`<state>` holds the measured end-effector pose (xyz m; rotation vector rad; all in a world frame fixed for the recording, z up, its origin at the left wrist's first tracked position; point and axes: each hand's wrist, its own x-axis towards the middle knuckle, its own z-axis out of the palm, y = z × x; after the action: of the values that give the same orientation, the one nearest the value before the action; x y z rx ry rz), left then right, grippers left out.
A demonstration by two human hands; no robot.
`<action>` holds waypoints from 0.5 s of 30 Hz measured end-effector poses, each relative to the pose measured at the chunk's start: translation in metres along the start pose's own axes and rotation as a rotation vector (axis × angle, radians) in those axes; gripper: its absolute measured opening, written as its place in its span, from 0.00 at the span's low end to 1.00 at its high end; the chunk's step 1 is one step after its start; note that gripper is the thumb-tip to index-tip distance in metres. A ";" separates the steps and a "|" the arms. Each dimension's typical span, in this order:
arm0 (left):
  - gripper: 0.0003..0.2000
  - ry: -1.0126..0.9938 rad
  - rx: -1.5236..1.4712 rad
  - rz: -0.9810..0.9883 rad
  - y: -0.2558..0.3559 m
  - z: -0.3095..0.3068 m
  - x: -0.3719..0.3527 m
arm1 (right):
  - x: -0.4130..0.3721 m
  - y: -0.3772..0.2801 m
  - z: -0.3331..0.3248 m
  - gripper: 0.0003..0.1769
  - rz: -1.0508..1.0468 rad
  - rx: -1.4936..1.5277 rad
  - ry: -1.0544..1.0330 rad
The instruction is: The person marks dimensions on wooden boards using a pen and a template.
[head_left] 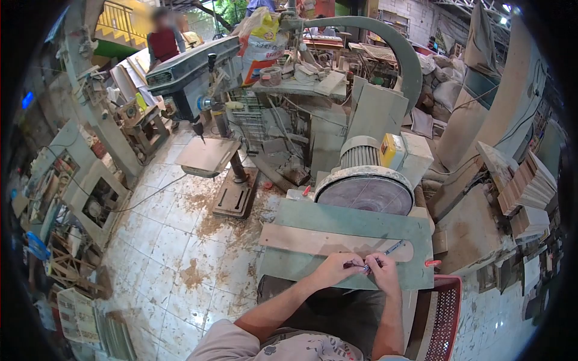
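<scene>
Both hands meet over the front part of a green board [301,210] at the sander. My left hand [338,269] is closed, its fingertips pinching a small dark item [365,268] that is too small to name. Against it, from the right, my right hand [383,272] is closed on the same item. Just beyond the fingers a pen [395,246] lies slanted on a long pale wooden strip [301,239] with a rounded right end. The round sanding disc [364,194] stands upright behind the board.
A drill press [192,78] with its tilted table [206,155] stands at the left. To the right of my body is a red crate [448,313]. Stacked wood pieces [533,186] are at the far right. A person [164,39] stands in the back left.
</scene>
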<state>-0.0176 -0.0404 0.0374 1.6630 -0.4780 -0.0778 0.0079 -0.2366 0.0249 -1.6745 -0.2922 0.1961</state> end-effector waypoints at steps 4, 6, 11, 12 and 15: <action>0.07 0.034 0.028 0.001 -0.002 0.001 0.000 | 0.001 0.000 0.000 0.10 -0.019 -0.007 -0.002; 0.07 0.043 0.056 -0.006 -0.001 0.000 0.001 | 0.000 -0.003 0.002 0.10 -0.025 0.021 0.029; 0.07 0.058 0.031 0.011 -0.002 0.001 0.001 | -0.001 -0.005 0.003 0.11 -0.003 0.053 0.103; 0.07 0.049 0.054 0.022 -0.002 0.001 0.001 | -0.002 -0.007 0.004 0.11 -0.003 0.051 0.097; 0.07 0.042 0.087 0.040 0.000 0.001 0.000 | -0.002 -0.006 0.003 0.11 -0.004 0.045 0.081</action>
<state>-0.0179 -0.0412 0.0377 1.7359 -0.4879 0.0072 0.0045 -0.2333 0.0304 -1.6333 -0.2288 0.1311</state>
